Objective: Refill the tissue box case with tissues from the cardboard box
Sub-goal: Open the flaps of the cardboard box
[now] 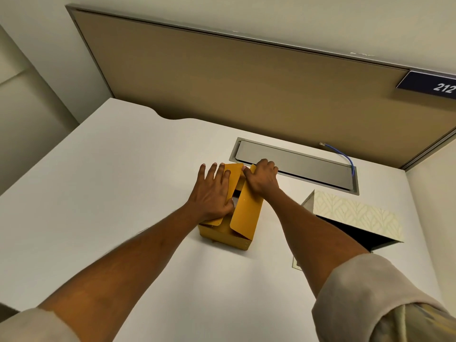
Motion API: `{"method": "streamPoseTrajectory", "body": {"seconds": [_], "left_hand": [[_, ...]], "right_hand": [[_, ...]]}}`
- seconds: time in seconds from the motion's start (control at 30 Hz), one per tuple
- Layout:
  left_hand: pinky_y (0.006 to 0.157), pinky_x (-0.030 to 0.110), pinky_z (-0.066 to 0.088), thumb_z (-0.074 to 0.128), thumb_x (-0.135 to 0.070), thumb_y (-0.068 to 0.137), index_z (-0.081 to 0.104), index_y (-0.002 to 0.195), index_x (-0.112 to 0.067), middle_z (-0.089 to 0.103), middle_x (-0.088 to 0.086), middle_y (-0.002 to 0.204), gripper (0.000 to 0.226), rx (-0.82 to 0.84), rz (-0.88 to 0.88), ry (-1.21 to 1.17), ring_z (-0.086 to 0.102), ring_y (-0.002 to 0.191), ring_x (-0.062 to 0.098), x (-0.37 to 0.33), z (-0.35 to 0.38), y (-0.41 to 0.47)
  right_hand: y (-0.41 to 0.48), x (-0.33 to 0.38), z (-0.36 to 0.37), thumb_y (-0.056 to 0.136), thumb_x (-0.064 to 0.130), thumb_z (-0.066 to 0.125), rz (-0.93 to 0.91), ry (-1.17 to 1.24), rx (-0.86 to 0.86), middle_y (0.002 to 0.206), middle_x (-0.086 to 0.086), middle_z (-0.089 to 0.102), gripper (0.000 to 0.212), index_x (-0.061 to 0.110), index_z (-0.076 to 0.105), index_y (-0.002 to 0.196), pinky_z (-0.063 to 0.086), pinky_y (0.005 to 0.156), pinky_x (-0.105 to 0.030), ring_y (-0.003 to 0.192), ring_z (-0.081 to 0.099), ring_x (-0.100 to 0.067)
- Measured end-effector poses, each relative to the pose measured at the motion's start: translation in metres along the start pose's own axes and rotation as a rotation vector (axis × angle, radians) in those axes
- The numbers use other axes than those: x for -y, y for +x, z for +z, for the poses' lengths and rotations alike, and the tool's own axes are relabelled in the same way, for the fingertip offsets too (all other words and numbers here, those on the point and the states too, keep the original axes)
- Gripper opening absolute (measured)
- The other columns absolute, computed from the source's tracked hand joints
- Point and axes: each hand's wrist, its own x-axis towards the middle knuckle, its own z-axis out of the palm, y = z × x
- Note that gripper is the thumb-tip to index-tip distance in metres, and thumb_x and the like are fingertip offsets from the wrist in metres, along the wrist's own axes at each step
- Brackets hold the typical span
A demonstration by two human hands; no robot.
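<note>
Head view: left hand (212, 193) flat on tissue box case (222, 234), right hand (261, 177) gripping its flap (246, 213).

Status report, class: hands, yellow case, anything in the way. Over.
Left hand flat on left flap of yellow case. Right hand grips right flap. Flaps not closed. Patterned cardboard box open, right of case.

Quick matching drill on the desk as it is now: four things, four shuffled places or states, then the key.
1 left hand
2 right hand
3 patterned box
4 blue cable

A lies with an open end, right of the yellow box
B fingers curled at the yellow box's far end
C comes up at the grey hatch
D flat, fingers spread, on a yellow flap

Pairs: 1-D, 2-B, 3-A, 4-C
</note>
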Motion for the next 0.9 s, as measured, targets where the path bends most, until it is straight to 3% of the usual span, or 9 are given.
{"method": "streamPoseTrajectory", "body": {"seconds": [0.2, 0.37, 0.53, 0.63, 0.77, 0.9], "left_hand": [[0.115, 0.058, 0.009, 0.034, -0.057, 0.082, 0.016, 0.148, -0.007, 0.015, 0.016, 0.158, 0.085, -0.007, -0.015, -0.194, 0.009, 0.146, 0.031, 0.016, -0.008, -0.002], [0.115, 0.056, 0.016, 0.041, -0.049, 0.083, 0.023, 0.145, -0.001, 0.020, 0.018, 0.156, 0.080, -0.110, -0.007, -0.427, 0.011, 0.145, 0.031, 0.056, -0.017, -0.015], [0.112, 0.056, 0.021, 0.025, -0.057, 0.084, 0.030, 0.142, 0.002, 0.022, 0.020, 0.155, 0.083, -0.069, -0.002, -0.230, 0.015, 0.144, 0.035, 0.105, -0.015, -0.027], [0.104, 0.062, 0.028, 0.023, -0.054, 0.087, 0.038, 0.137, 0.004, 0.027, 0.026, 0.152, 0.079, -0.012, 0.059, -0.009, 0.023, 0.140, 0.043, 0.119, -0.008, -0.033], [0.101, 0.066, 0.028, 0.023, -0.048, 0.092, 0.041, 0.136, 0.006, 0.029, 0.030, 0.149, 0.071, -0.001, 0.116, 0.204, 0.026, 0.137, 0.049, 0.118, 0.007, -0.035], [0.105, 0.068, 0.019, 0.021, -0.046, 0.092, 0.038, 0.139, 0.003, 0.027, 0.030, 0.150, 0.070, 0.032, 0.095, 0.261, 0.018, 0.139, 0.051, 0.108, 0.015, -0.031]], "right_hand": [[0.007, -0.018, -0.016, 0.096, 0.036, 0.052, -0.062, 0.158, 0.044, 0.123, -0.019, 0.049, 0.044, 0.002, 0.047, 0.123, 0.040, 0.093, -0.045, 0.113, 0.044, -0.035], [0.000, -0.046, -0.036, 0.097, 0.021, 0.049, -0.199, 0.249, 0.034, 0.112, -0.018, 0.058, 0.025, 0.003, 0.057, 0.111, 0.042, 0.086, -0.043, 0.107, 0.049, -0.034], [-0.009, -0.069, -0.061, 0.080, 0.027, 0.046, -0.224, 0.227, 0.026, 0.111, -0.016, 0.062, 0.043, 0.001, 0.060, 0.112, 0.045, 0.082, -0.038, 0.103, 0.053, -0.029], [-0.007, -0.084, -0.069, 0.076, 0.011, 0.057, -0.216, 0.059, 0.082, 0.114, -0.016, 0.059, 0.042, 0.002, 0.057, 0.118, 0.041, 0.079, -0.031, 0.105, 0.053, -0.030], [-0.008, -0.091, -0.070, 0.074, 0.007, 0.064, -0.242, -0.190, 0.148, 0.121, -0.014, 0.055, 0.050, 0.010, 0.056, 0.124, 0.046, 0.090, -0.038, 0.119, 0.045, -0.028], [-0.011, -0.082, -0.065, 0.073, 0.013, 0.065, -0.324, -0.442, 0.217, 0.130, -0.012, 0.053, 0.060, 0.012, 0.051, 0.131, 0.031, 0.102, -0.044, 0.133, 0.029, -0.030]]}}
